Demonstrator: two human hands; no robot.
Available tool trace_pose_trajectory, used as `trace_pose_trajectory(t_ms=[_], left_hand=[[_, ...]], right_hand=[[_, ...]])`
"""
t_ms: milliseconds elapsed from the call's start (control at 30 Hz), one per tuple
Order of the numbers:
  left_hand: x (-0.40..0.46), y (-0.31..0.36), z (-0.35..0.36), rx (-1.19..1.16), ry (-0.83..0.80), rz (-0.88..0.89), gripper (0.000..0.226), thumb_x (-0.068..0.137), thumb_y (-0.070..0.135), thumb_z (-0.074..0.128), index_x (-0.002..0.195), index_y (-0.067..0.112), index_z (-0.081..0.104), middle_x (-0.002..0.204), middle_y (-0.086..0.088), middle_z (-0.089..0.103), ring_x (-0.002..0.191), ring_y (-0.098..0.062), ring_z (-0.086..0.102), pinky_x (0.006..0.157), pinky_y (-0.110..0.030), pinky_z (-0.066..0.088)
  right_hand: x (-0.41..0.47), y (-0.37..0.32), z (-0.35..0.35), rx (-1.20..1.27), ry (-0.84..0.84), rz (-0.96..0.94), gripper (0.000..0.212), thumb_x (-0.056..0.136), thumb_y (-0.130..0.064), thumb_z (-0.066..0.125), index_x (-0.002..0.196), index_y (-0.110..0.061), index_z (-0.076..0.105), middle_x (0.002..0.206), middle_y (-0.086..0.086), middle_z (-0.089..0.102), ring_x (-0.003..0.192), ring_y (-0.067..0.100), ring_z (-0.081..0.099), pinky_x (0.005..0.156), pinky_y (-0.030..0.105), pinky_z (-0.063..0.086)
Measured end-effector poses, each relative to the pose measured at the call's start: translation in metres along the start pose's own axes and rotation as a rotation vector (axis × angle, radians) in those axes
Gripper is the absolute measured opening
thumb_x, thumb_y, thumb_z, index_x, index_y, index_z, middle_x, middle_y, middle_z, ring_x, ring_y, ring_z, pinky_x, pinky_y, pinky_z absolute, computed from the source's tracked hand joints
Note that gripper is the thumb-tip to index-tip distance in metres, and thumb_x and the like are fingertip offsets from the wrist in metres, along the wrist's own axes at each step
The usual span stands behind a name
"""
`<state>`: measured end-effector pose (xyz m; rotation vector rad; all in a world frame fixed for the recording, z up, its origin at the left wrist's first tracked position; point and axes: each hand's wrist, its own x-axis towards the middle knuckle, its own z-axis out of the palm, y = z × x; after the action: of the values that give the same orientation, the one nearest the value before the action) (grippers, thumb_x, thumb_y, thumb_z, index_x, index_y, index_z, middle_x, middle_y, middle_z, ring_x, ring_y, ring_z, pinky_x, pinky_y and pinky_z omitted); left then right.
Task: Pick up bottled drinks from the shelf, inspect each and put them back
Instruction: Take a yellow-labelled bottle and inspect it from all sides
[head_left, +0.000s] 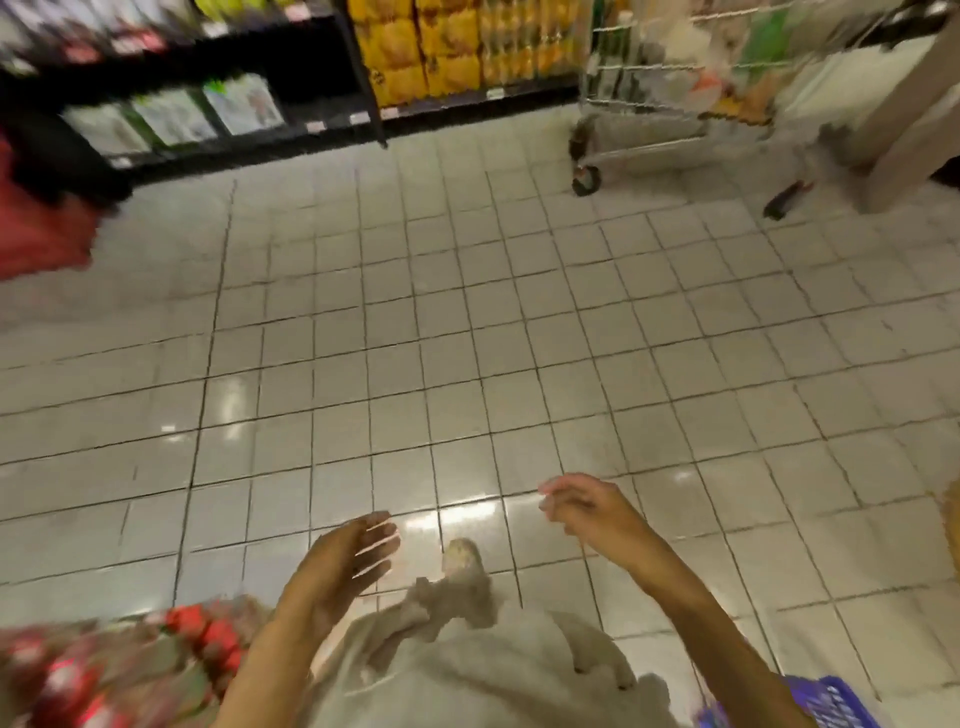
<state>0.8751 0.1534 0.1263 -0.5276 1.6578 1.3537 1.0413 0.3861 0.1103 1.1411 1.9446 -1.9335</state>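
Fingers (376, 540) of both hands loose, holding nothing; red-capped bottles (208, 636) lie lower left.

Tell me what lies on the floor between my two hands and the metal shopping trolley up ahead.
In the head view, only bare white floor tiles separate the hands from the metal shopping trolley.

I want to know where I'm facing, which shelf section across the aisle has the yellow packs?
The right-hand section, next to the shopping cart; the left one holds pale green-and-white packs.
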Motion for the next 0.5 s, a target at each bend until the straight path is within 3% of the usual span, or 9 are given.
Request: trace_pose_trajectory(t_ms=[200,300,400,500], left_hand=[[0.060,0.092,-0.071,-0.095,0.052,-0.009,0.024,0.101,0.012,0.040,0.102,0.007,0.063,0.095,-0.009,0.067,0.085,-0.021,0.064,0.075,-0.033,0.053],[0.099,0.140,-0.067,-0.069,0.000,-0.037,0.023,0.100,0.013,0.043,0.109,0.008,0.064,0.097,-0.007,0.068,0.083,-0.019,0.066,0.063,-0.026,0.055],[0.140,0.188,-0.055,-0.060,-0.077,-0.060,0.022,0.099,0.010,0.045,0.111,0.008,0.065,0.098,-0.006,0.069,0.086,-0.018,0.067,0.066,-0.026,0.056],[0.181,0.243,-0.050,-0.048,-0.124,-0.050,0.021,0.098,0.010,0.046,0.105,0.010,0.065,0.098,-0.006,0.071,0.089,-0.018,0.068,0.069,-0.027,0.056]], right_hand=[[0.103,-0.084,0.064,-0.037,-0.088,0.012,0.015,0.095,-0.017,0.057,0.103,-0.027,0.063,0.110,0.001,0.066,0.103,0.019,0.063,0.091,0.030,0.051],[0.144,-0.117,0.078,-0.070,-0.097,0.060,0.019,0.096,-0.008,0.053,0.096,-0.023,0.065,0.104,0.002,0.067,0.101,0.023,0.063,0.084,0.028,0.051],[0.199,-0.153,0.083,-0.137,-0.104,0.115,0.016,0.094,0.000,0.054,0.088,-0.011,0.065,0.094,0.012,0.066,0.089,0.030,0.062,0.075,0.030,0.049],[0.270,-0.197,0.086,-0.288,-0.132,0.065,0.012,0.095,0.002,0.052,0.100,0.002,0.063,0.086,0.009,0.063,0.083,0.026,0.059,0.061,0.014,0.047]])
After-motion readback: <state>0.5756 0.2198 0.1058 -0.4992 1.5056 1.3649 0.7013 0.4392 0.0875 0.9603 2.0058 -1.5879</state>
